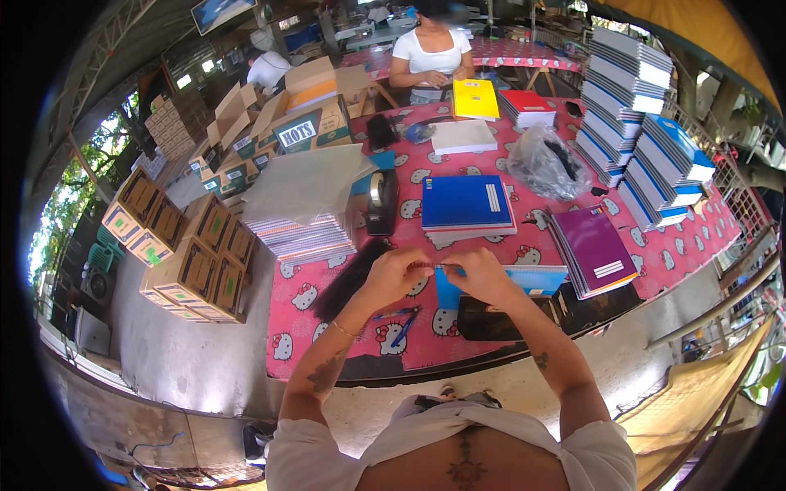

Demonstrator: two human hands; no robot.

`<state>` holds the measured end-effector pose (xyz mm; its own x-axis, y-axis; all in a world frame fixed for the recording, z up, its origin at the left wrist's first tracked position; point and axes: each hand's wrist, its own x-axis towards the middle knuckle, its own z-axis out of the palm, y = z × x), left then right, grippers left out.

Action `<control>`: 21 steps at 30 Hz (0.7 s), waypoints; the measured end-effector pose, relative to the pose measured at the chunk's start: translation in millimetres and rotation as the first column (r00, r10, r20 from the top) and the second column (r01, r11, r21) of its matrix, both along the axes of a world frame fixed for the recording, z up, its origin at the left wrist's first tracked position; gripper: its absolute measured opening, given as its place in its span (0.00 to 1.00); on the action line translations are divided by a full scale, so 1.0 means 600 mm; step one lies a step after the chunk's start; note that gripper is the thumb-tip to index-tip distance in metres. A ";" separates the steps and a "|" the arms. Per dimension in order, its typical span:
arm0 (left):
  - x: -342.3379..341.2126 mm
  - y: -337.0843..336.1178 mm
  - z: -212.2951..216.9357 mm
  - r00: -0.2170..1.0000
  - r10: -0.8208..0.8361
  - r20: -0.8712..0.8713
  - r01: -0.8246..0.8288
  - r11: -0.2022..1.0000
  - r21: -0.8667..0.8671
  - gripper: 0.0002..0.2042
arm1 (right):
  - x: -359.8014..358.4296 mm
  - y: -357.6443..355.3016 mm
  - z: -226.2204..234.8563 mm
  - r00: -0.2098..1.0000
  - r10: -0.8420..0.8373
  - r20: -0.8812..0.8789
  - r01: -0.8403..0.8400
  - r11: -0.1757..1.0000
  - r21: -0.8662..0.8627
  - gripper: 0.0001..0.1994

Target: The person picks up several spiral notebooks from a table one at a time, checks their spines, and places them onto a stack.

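My left hand [395,273] and my right hand [479,274] meet over the near part of the table, fingers pinched. Between the fingertips runs a thin, dark, coil-like strip [431,264], and both hands grip it. Partly beneath my right hand lies a light-blue notebook [536,281], its left part showing below the fingers. Beside my left forearm is a bundle of thin black strands [348,286]. Pens [403,327] rest nearer the table edge. Just beyond my hands sits a stack of blue notebooks [464,203].
Purple notebooks [594,250] are stacked at right, with tall notebook piles [614,106] behind. A clear plastic bag [548,164] and a tape dispenser [381,200] sit farther in. Paper stacks [299,204] and cardboard boxes [201,262] occupy the left. A person [432,57] works opposite.
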<state>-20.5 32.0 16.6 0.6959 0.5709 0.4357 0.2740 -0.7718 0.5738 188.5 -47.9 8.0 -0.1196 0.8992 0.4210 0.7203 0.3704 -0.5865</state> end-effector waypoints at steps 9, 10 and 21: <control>0.028 -0.028 -0.016 1.000 0.011 0.012 -0.013 0.970 0.244 0.12 | 0.036 -0.064 0.002 0.951 -0.155 0.268 0.170 0.985 -0.032 0.12; 0.031 -0.031 -0.008 1.000 0.014 0.004 -0.015 0.969 0.245 0.12 | 0.038 -0.068 0.006 0.953 -0.154 0.262 0.159 0.987 0.004 0.10; 0.050 -0.002 -0.019 0.972 -0.001 -0.233 0.043 0.984 0.174 0.18 | 0.077 -0.066 -0.018 0.949 -0.214 0.230 0.188 0.974 0.130 0.07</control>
<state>9.4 30.9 5.2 0.8011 0.4824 0.3542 0.3646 -0.8627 0.3504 235.0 -87.4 -2.7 -0.0506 0.8671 0.4955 0.9009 0.2537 -0.3521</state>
